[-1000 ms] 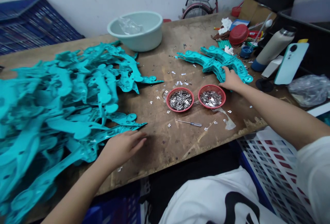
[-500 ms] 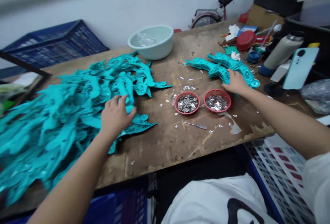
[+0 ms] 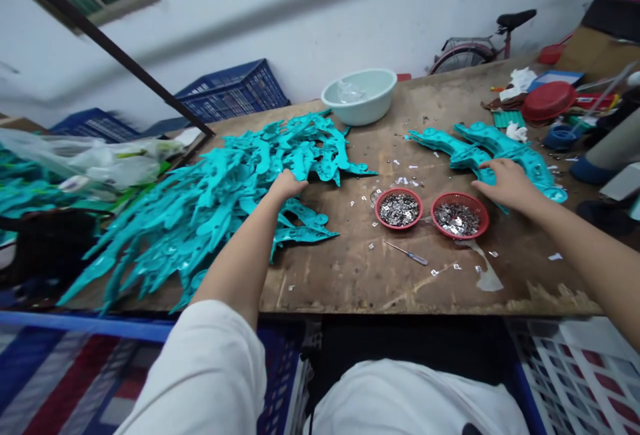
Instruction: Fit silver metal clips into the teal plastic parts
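A big heap of teal plastic parts (image 3: 210,201) covers the left half of the wooden table (image 3: 350,275). My left hand (image 3: 287,185) reaches into the heap's right side, fingers curled over a part there. A smaller stack of the same teal parts (image 3: 480,148) lies at the right. My right hand (image 3: 505,181) rests flat on that stack's near edge, fingers spread. Two small red baskets (image 3: 399,208) (image 3: 460,216) filled with small metal pieces stand between my hands. A small screwdriver (image 3: 407,253) lies just in front of them.
A pale green basin (image 3: 359,96) stands at the back. Blue crates (image 3: 233,93) lean by the wall, a bicycle (image 3: 480,48) behind the table. Red lid, tape roll, bottle and clutter (image 3: 555,105) fill the far right. Metal bits lie scattered. Crates stand below the table edge.
My left hand has moved from the near table edge up into the teal heap. The camera has swung left and up. My right hand stays on the small stack.
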`<state>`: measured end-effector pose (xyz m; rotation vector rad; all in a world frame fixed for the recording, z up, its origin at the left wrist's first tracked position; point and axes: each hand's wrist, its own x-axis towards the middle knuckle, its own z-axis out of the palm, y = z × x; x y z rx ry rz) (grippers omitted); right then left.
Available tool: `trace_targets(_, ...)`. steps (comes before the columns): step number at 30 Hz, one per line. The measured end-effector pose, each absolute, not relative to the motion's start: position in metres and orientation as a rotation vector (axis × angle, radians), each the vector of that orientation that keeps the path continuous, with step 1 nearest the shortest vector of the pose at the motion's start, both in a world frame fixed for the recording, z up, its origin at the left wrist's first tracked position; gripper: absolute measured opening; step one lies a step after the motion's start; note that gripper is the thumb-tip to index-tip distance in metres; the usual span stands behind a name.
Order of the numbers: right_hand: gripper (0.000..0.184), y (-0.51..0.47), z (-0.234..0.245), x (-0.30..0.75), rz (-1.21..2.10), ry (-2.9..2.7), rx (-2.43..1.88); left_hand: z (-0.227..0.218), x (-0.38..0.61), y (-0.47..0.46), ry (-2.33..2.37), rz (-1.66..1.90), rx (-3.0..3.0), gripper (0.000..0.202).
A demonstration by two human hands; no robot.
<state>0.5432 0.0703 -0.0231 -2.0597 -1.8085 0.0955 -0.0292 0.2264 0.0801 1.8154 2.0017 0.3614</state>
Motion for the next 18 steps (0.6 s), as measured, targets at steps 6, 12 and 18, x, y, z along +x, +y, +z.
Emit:
trace_targets(6,0.056,0.081,-0.023,0.551,0.174,-1.882,-2.094,0.105,-0.032,0.233,2.092,0.533,1.665,0.049)
trace_targets(12,0.053,0.08,-0.022,0.545,0.271,-2.005,-1.999,0.121,-0.02,0.214,1.792,0.976,1.474,0.046)
trace_targets(18,0.071,0.071,-0.012,0.528,0.323,-2.034,-1.936,0.132,-0.011,0.168,1.32,1.239,1.373,0.038)
